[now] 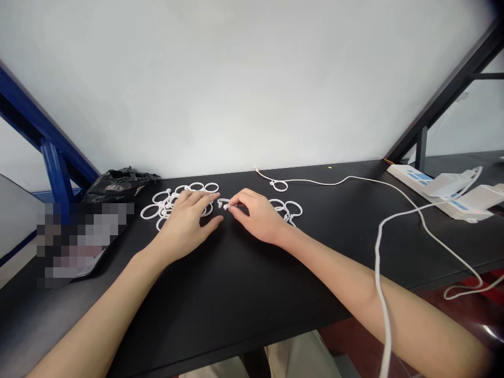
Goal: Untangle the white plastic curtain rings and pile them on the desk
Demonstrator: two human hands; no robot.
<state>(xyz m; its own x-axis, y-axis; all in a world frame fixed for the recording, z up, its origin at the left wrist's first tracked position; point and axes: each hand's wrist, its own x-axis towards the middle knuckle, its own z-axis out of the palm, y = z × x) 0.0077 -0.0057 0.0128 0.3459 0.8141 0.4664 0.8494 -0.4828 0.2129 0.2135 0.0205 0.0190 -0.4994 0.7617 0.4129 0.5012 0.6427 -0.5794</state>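
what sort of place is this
Probably a workshop or small factory workstation, though I can't be sure: a black table framed by a blue beam, loose white rings heaped on it, and a power strip at the right.

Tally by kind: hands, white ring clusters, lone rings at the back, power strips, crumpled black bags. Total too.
Hands: 2 (left hand, right hand)
White ring clusters: 2 (left cluster, right cluster)
Lone ring: 1
Power strip: 1
Black bag: 1
Total: 7
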